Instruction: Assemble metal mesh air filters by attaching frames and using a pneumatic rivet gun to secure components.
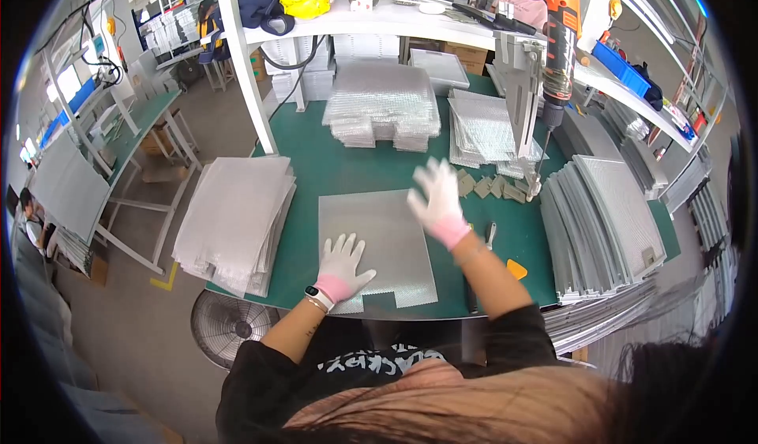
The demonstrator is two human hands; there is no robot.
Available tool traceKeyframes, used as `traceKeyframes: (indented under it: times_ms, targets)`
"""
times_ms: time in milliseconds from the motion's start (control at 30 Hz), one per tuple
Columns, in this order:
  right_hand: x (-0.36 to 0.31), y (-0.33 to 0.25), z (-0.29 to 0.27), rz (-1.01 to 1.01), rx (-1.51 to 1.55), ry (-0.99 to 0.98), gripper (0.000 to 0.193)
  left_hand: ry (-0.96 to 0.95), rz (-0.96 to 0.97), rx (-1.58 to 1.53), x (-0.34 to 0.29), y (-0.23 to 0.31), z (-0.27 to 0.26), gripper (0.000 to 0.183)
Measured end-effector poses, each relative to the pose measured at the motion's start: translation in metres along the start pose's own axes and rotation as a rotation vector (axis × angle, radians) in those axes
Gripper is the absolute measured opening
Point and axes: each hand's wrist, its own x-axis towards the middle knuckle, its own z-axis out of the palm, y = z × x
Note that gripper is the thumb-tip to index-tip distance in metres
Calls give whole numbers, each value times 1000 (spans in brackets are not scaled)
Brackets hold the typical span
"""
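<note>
A grey mesh sheet with a notch in its near edge lies flat on the green worktable in front of me. My left hand, in a white glove with a pink cuff, rests on the sheet's near left part with fingers spread. Gloved the same way, my right hand is over the sheet's far right corner, fingers apart and nothing in them; whether it touches the sheet I cannot tell. Small beige pieces lie just beyond it. An orange and black power screwdriver hangs upright farther right.
Sheets are piled at the left, the back and the back right. Framed panels lean together at the right. A yellow scraper lies near the front edge. A white shelf spans the back. A floor fan stands below left.
</note>
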Motion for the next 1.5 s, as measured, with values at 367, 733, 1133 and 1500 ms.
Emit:
traceKeyframes:
  times_ms: [367, 733, 1133, 1500]
  targets:
    - [219, 41, 21, 390, -634, -316, 45, -8, 41, -24, 8, 2, -10, 78]
    - [209, 47, -34, 173, 847, 530, 33, 13, 188, -98, 24, -15, -2, 79]
    - [-122, -53, -44, 603, 862, 362, 37, 233, 204, -2074, -32, -28, -94, 59]
    - [-181, -77, -28, 580, 302, 75, 61, 366, -312, -586, -25, -19, -33, 68]
